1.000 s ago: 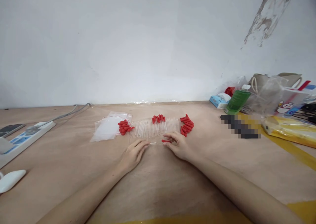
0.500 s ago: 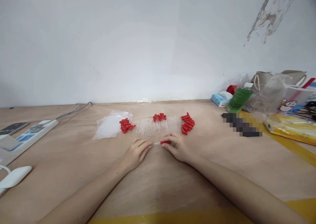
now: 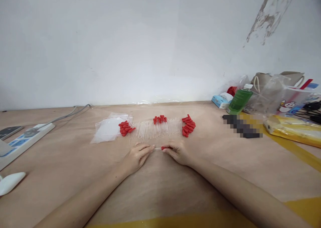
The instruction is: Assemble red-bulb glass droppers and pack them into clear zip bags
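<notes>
Between its fingertips my left hand (image 3: 138, 157) pinches one end of a thin clear dropper tube (image 3: 157, 149). My right hand (image 3: 178, 151) is closed round a red rubber bulb (image 3: 163, 148) at the tube's other end; most of the bulb is hidden by the fingers. Just beyond my hands lies a row of clear dropper tubes (image 3: 145, 129). Several of them carry red bulbs (image 3: 159, 119) at their far ends. Loose red bulbs form a left pile (image 3: 125, 129) and a right pile (image 3: 189, 126).
Clear plastic bags (image 3: 105, 129) lie left of the tubes. Further left are a power strip (image 3: 27, 142), a phone (image 3: 9, 131) and a white device (image 3: 11, 183). At right stand a green bottle (image 3: 239, 100), a tissue pack (image 3: 220, 100) and a yellow package (image 3: 293, 129).
The view has shifted slightly, so everything sits a little further left. My right fingers now cover more of the red bulb; both hands keep their grip.
</notes>
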Demonstrator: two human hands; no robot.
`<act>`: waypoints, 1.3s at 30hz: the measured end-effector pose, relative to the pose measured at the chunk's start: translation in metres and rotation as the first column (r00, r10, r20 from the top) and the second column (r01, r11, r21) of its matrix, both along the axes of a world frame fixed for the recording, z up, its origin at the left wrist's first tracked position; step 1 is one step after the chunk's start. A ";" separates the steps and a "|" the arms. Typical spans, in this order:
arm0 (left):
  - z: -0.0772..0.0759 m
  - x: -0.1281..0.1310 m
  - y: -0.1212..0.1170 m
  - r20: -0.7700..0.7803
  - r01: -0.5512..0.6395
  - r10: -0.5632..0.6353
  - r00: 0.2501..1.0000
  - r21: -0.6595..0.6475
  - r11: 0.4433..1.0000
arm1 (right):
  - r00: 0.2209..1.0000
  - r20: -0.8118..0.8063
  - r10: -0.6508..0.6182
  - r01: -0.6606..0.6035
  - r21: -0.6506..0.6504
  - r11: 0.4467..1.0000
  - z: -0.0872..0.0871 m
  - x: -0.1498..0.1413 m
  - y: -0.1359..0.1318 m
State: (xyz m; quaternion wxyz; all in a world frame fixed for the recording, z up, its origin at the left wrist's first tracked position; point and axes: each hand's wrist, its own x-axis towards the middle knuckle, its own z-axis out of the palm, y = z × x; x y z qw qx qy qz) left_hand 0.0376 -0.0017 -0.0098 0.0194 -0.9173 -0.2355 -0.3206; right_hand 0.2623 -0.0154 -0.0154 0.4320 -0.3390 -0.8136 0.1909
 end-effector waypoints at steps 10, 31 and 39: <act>0.001 0.007 0.002 0.008 0.084 -0.085 0.996 0.084 0.993 | 0.998 0.062 -0.013 0.009 0.072 0.997 0.001 0.004 -0.002; 0.001 0.017 -0.005 0.077 0.058 -0.053 0.996 -0.054 0.997 | 0.997 -0.066 0.031 -0.037 -0.092 0.995 0.015 -0.001 0.000; 0.011 0.002 0.000 0.133 -0.322 0.336 0.932 -0.116 0.940 | 0.783 -0.520 -0.342 0.127 -0.404 0.906 0.035 0.028 0.048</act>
